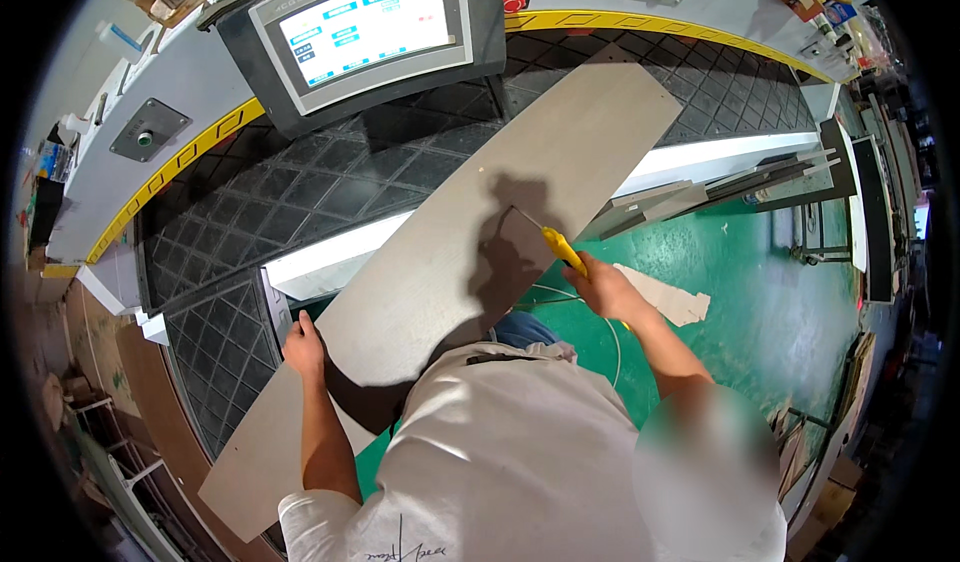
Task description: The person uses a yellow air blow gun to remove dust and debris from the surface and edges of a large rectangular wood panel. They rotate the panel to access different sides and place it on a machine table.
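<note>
A long grey-beige board (430, 252) lies slanted across the black-matted machine bed, from the far right to the near left. My left hand (304, 350) is closed on the board's left edge, thumb uppermost; its other fingers are partly hidden. In my closed right hand (604, 287) is a yellow-handled tool (562, 248) with a thin metal shaft. The shaft's tip is at the board's surface near the middle, within a dark shadow; whether it touches I cannot tell. A small pale speck shows on the board beyond the tip.
Behind the board stands a lit touch screen (365, 27), with a red button (513, 1) beside it. A yellow strip (680, 30) edges the machine. Panels (700, 197) lean at the right. A thin cord (614, 347) and a torn board piece (665, 294) lie over the green floor.
</note>
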Available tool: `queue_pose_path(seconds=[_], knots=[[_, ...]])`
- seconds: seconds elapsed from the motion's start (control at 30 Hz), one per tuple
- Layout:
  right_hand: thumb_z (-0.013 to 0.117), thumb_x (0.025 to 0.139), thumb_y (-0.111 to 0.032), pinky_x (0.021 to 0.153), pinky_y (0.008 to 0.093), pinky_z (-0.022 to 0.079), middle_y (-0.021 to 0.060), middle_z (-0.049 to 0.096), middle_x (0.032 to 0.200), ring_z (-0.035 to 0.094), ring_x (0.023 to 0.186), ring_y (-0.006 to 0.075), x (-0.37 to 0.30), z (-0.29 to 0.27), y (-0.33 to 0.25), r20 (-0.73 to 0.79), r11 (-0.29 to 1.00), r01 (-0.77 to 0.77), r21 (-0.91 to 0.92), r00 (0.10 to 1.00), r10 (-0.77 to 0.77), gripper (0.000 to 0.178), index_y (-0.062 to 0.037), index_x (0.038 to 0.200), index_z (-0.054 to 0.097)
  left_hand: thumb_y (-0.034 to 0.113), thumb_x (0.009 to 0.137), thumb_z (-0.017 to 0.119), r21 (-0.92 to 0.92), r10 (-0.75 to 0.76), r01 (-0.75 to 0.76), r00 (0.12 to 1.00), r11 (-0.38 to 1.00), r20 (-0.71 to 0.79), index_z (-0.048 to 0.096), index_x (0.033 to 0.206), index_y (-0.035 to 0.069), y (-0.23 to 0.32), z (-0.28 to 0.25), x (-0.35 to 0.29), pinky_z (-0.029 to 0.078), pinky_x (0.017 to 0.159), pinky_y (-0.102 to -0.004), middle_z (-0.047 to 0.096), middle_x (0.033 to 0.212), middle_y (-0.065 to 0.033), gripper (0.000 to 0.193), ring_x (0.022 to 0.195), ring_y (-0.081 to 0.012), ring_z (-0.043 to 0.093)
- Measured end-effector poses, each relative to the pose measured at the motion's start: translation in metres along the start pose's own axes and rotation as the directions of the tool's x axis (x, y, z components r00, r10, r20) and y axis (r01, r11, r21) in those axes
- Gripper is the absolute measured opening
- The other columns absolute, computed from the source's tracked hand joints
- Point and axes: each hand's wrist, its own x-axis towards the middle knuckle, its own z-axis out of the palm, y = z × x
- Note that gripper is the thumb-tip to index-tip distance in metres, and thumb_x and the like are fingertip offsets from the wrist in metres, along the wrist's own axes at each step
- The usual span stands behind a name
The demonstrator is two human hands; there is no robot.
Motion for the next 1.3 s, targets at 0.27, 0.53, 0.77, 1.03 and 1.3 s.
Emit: queue_pose_path(seconds=[0.27, 0.53, 0.77, 1.03, 1.3], knots=[[0.057, 0.104, -0.046, 0.051, 0.0341, 0.048, 0.0066, 0.066, 0.078, 0.057, 0.053, 0.0169, 0.056, -0.041, 0.014, -0.012, 0.89, -0.181, 0.418, 0.979, 0.205, 0.046, -0.0042, 0.122, 0.061, 0.051, 0.103, 0.052, -0.027, 0.028, -0.03, 0.998, 0.999, -0.053, 0.07, 0.081, 0.004, -0.003, 0.008, 0.002, 0.049, 0.068, -0.0575, 0.07, 0.078, -0.0224, 0.055, 0.074, -0.0477, 0.066], [0.056, 0.103, -0.05, 0.039, 0.0339, 0.04, 0.0086, 0.064, 0.074, 0.05, 0.042, 0.0147, 0.149, -0.218, 0.069, -0.412, 0.856, -0.075, 0.511, 0.853, 0.321, 0.05, -0.0004, 0.107, 0.059, 0.046, 0.104, 0.052, 0.012, 0.042, -0.042, 0.998, 0.999, -0.046, 0.07, 0.088, 0.004, 0.002, 0.009, 0.0, 0.047, 0.081, -0.0576, 0.072, 0.091, -0.0204, 0.049, 0.092, -0.0447, 0.066], [0.055, 0.105, -0.047, 0.036, 0.0315, 0.035, 0.0056, 0.061, 0.076, 0.044, 0.039, 0.012, 0.144, -0.238, 0.075, -0.244, 0.852, -0.131, 0.508, 0.926, 0.288, 0.043, -0.0046, 0.114, 0.055, 0.035, 0.104, 0.058, 0.098, 0.193, -0.17, 0.922, 0.981, -0.337, 0.06, 0.136, -0.005, -0.055, 0.003, -0.055, 0.035, 0.116, -0.0526, 0.056, 0.145, -0.0255, 0.052, 0.134, -0.0438, 0.051], [0.053, 0.104, -0.051, 0.036, 0.0348, 0.037, 0.0092, 0.061, 0.07, 0.046, 0.038, 0.0165, 0.116, -0.235, 0.14, -0.338, 0.805, -0.231, 0.546, 0.819, 0.464, 0.052, -0.0002, 0.098, 0.058, 0.052, 0.103, 0.054, 0.215, -0.414, 0.505, 0.838, 0.836, -0.356, 0.051, 0.147, -0.001, -0.155, -0.028, -0.167, 0.038, 0.115, -0.0527, 0.044, 0.158, -0.0229, 0.069, 0.144, -0.0376, 0.044], [0.064, 0.102, -0.03, 0.042, 0.0284, 0.041, 0.008, 0.071, 0.083, 0.053, 0.044, 0.011, 0.128, -0.128, 0.018, -0.109, 0.916, 0.024, 0.4, 0.994, 0.022, 0.037, -0.0037, 0.127, 0.063, 0.071, 0.092, 0.059, -0.786, -0.881, 0.611, 0.316, -0.094, 0.352, 0.051, 0.146, 0.006, -0.19, 0.022, -0.272, 0.046, 0.108, -0.0607, 0.053, 0.151, -0.0173, 0.085, 0.133, -0.043, 0.053]])
